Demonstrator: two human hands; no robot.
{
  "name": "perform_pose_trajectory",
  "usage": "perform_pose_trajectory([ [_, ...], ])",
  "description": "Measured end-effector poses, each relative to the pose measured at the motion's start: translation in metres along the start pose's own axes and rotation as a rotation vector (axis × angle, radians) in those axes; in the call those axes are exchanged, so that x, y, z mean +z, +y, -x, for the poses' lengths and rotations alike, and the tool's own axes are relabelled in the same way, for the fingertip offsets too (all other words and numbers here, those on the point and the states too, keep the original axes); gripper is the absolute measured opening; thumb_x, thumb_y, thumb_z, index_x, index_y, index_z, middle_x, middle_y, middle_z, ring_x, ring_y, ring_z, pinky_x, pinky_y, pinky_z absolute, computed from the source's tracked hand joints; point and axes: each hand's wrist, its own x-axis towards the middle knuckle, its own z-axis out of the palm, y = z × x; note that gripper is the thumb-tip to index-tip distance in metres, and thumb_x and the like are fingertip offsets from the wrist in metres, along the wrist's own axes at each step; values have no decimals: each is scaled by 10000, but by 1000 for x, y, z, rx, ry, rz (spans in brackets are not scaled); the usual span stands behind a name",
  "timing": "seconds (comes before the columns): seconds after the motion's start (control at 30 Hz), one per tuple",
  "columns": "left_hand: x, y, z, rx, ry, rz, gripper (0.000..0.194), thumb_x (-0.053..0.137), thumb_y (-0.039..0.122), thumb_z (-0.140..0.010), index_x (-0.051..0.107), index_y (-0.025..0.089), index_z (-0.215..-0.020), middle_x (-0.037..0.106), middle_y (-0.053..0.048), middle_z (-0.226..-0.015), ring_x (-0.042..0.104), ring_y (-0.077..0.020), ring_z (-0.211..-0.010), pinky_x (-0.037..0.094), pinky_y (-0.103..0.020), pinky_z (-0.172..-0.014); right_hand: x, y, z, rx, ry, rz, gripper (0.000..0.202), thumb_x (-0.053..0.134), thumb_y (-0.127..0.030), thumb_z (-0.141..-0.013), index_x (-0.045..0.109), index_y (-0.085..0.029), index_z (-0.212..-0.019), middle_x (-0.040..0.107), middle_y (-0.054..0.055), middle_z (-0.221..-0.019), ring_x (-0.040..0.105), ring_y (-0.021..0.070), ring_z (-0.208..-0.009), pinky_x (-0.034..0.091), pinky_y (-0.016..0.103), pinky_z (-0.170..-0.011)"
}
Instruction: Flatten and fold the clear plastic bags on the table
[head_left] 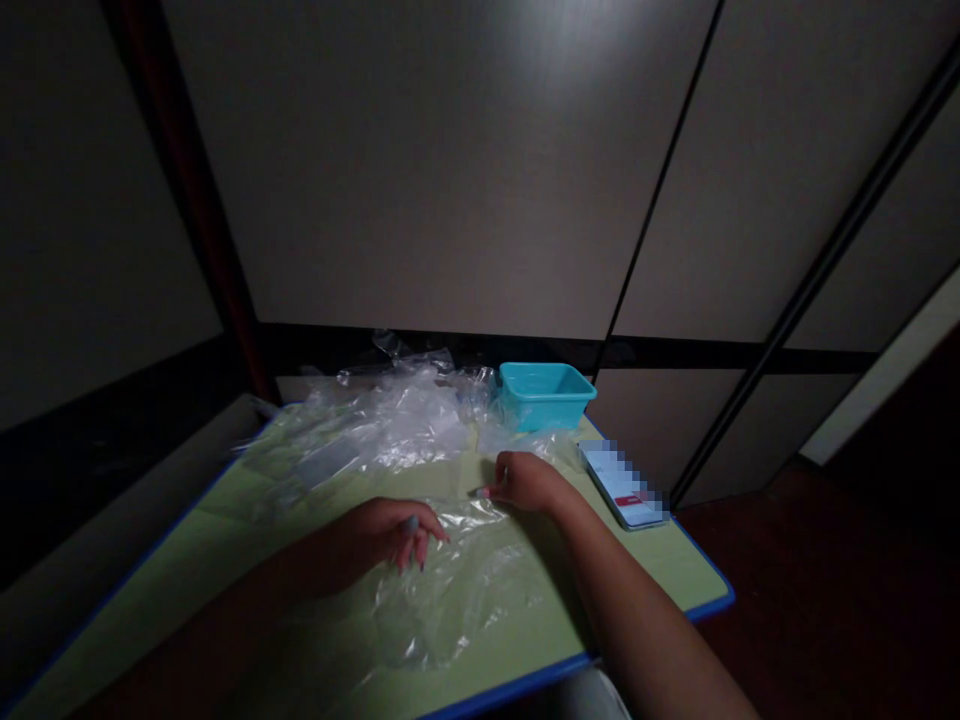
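A clear, crinkled plastic bag [450,600] lies on the table in front of me, its far edge reaching to my right hand. My right hand [525,482] is closed, with thumb and fingers pinching that edge. Over the left side of the same bag is my left hand [405,528], fingers apart and pointing right and down, gripping nothing that I can see. Behind both hands spreads a loose pile of clear plastic bags [405,415]; single bags in it are hard to tell apart.
A turquoise plastic basket [551,412] stands at the back of the table, touching the pile. A phone [619,485] lies to the right of my right hand. The yellow-green table [525,635] has a blue edge. Light panels [450,200] rise behind it.
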Motion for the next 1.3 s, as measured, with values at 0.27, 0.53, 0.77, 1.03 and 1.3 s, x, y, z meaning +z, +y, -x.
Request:
perform_pose_trajectory([
  [0.27, -13, -12, -8, -99, 477, -403, 304, 456, 441, -819, 597, 177, -766, 567, 5, -672, 518, -151, -627, 394, -246, -567, 1, 2, 1, 57, 25, -62, 382, 526, -511, -818, 641, -152, -881, 678, 107, -826, 610, 195, -712, 346, 248, -551],
  [0.53, -5, -25, -12, -84, 599, -766, 239, 576, 431, -729, 572, 196, -773, 573, -38, -808, 513, -229, -837, 386, -326, -760, 4, 8, -4, 102, 10, -199, 307, 578, -462, -809, 623, -163, -860, 656, 48, -664, 594, 154, -587, 368, 237, -553],
  [0.77, 1, -22, -13, -200, 493, -555, 272, 567, 409, -720, 589, 189, -879, 515, 35, -632, 501, -155, -604, 329, -248, -569, 5, 1, 0, 79, -129, -522, 238, 663, -367, -756, 544, -168, -810, 591, -17, -513, 558, 125, -397, 386, 198, -404],
  [1.03, 3, -20, -13, -135, 406, -464, 300, 553, 344, -725, 606, 159, -955, 521, 28, -662, 520, -150, -624, 371, -257, -602, 2, -4, -4, 52, -128, -788, 133, 643, -186, -741, 514, -160, -720, 571, -49, -524, 444, 52, -330, 356, 156, -329],
  [1.3, 2, -25, -14, -120, 429, -330, 321, 579, 359, -721, 583, 178, -985, 567, 25, -679, 533, -142, -638, 415, -254, -614, 0, -6, 3, 7, -253, -890, 147, 649, -246, -752, 538, -157, -789, 569, -56, -500, 546, 101, -368, 417, 182, -364],
])
